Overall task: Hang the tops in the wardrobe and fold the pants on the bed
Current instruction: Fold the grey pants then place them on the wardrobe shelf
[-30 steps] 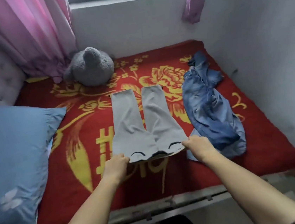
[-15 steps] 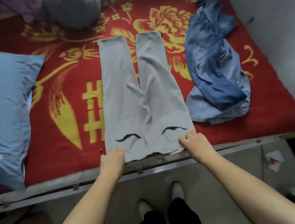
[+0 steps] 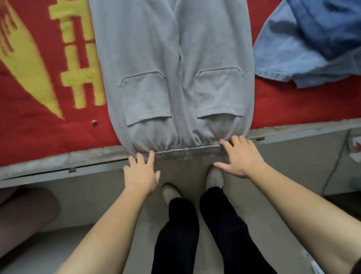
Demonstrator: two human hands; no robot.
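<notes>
Where the red and yellow blanket [image 3: 28, 131] covers the bed [image 3: 43, 166], the grey pants [image 3: 171, 47] lie flat with their gathered waistband at the bed's near edge. A heap of blue denim clothes [image 3: 320, 30] lies just beside them on the right. The left hand [image 3: 142, 175] and the right hand [image 3: 240, 159] are both spread, with straight fingertips touching the waistband's two ends.

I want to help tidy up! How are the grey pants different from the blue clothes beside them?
The grey pants lie flat and smooth; the blue clothes are a crumpled heap. The grey pants are one pale colour; the blue clothes show two blues. The left hand and right hand touch the grey pants, not the blue clothes. Both lie on the red blanket.
</notes>
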